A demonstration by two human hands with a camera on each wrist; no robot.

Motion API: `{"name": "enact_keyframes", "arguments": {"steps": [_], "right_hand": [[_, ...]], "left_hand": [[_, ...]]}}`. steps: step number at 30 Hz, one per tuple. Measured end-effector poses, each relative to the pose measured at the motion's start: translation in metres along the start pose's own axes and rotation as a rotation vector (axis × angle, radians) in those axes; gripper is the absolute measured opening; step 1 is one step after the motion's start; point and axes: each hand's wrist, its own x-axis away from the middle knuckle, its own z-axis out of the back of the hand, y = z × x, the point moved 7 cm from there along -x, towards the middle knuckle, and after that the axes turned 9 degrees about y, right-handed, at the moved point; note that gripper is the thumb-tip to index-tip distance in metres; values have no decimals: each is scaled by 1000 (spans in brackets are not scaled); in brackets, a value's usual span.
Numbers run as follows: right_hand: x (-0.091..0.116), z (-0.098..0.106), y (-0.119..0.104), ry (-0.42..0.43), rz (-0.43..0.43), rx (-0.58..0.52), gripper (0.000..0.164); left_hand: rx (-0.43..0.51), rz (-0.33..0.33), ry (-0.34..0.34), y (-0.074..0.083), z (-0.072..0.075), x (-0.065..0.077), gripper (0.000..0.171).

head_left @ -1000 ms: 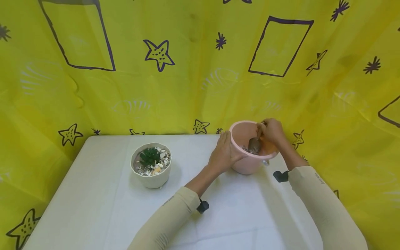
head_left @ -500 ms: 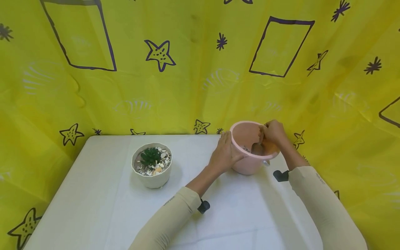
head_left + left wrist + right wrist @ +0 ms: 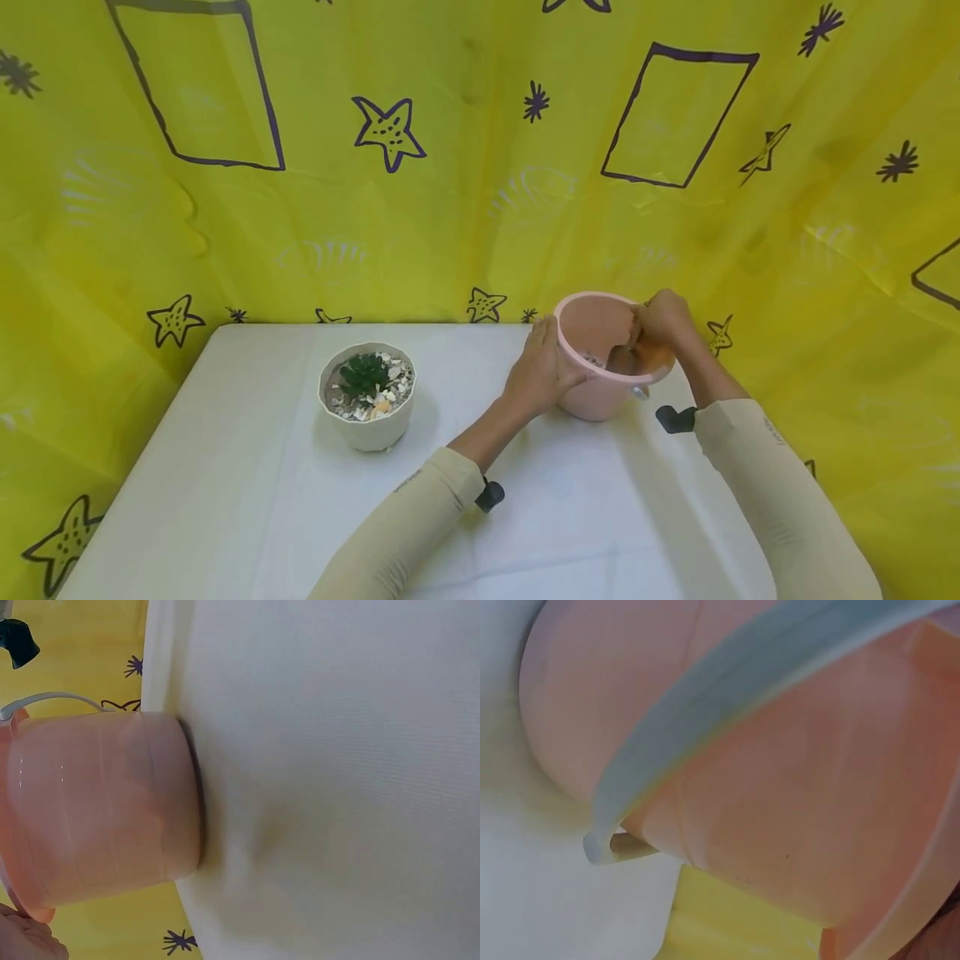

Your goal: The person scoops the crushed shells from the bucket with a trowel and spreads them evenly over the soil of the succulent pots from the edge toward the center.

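Observation:
A pink bucket (image 3: 592, 400) with a pale handle (image 3: 705, 712) stands at the table's far right. My left hand (image 3: 536, 375) holds it at the near left of the rim, fingers up its side and thumb across its front. My right hand (image 3: 663, 321) reaches over the right rim and grips a small trowel, whose dark blade (image 3: 622, 360) points down inside. Fingers hide most of the trowel's handle. Next to the blade lie grey-white pebbles (image 3: 594, 360); the rest of the bottom is hidden. Only the edges of my hands show in the wrist views.
A cream pot (image 3: 371, 433) with a green succulent (image 3: 363, 375) and white stones stands left of the bucket on the white table (image 3: 225, 467). A yellow patterned curtain (image 3: 450, 208) hangs right behind the table and the bucket.
My right hand has moved slightly right and down with the trowel, whose blade has shifted right inside the bucket. My left hand and the bucket stay in place.

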Motion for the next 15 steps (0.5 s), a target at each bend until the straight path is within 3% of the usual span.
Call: {"name": "enact_keyframes", "arguments": {"steps": [4,15], "right_hand": [[4,1,-1,-41,-22,-41,46],[11,4,1,-51,-42,-113,41]], "left_hand": [[6,5,13,1,0,-1,112],[13,9,22,4,2,0,110]]}}
